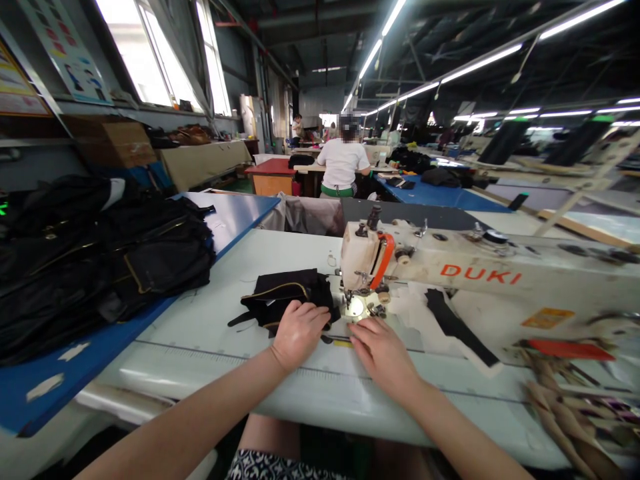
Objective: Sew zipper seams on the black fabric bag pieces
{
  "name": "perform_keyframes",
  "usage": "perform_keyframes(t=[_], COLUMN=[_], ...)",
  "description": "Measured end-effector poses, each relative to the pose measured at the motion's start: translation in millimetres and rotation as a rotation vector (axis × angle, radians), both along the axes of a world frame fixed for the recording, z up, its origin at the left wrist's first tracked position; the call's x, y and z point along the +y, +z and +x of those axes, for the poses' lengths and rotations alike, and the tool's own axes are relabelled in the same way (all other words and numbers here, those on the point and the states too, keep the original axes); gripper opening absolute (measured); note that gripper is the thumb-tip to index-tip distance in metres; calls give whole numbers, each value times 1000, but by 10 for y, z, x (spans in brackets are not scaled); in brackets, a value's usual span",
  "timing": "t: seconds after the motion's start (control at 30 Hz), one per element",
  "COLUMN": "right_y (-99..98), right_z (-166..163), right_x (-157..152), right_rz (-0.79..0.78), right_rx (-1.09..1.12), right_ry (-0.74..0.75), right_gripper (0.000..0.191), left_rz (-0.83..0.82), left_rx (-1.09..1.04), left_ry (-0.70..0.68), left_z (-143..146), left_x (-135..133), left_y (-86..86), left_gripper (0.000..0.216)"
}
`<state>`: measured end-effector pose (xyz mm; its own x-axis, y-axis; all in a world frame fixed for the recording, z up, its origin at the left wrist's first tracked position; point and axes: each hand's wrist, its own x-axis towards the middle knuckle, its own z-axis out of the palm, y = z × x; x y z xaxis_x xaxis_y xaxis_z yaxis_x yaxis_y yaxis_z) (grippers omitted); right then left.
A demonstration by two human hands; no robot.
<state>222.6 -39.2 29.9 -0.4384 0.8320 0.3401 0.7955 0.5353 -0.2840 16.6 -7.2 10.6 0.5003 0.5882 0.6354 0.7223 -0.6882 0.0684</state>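
My left hand (pixel 301 331) rests on a black fabric piece (pixel 283 287) with gold zipper edging, its fingers curled over the piece's right end. The piece lies on the pale sewing table, left of the needle. My right hand (pixel 383 350) is in front of the lit needle plate (pixel 356 306), fingers reaching forward and thumb apart, with nothing visible in it. Above both hands stands the head of a white sewing machine (pixel 360 257) with an orange lever. A gap separates the fabric from the needle.
A large pile of black fabric pieces with gold zippers (pixel 150 260) lies on the blue table at left. A dark strip (pixel 457 327) lies on white paper beneath the machine arm. Brown strips (pixel 565 420) hang at lower right. A person in white (pixel 343 165) sits ahead.
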Motion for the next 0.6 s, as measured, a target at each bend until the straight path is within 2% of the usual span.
perform_keyframes(t=[0.17,0.4,0.6], right_y=[-20,-50,-79], right_z=[211,131,151], right_x=[48,54,54], right_rz=[-15,-14,-5], right_rx=[23,-69,-79], right_ry=[36,85,77], right_gripper=[24,22,22], left_rz=[40,168,167], left_rx=[4,148,183], left_ry=[1,-32,-52], left_z=[10,86,147], left_x=[11,-6,-10], left_y=[-3,58,64], left_gripper=[21,20,21])
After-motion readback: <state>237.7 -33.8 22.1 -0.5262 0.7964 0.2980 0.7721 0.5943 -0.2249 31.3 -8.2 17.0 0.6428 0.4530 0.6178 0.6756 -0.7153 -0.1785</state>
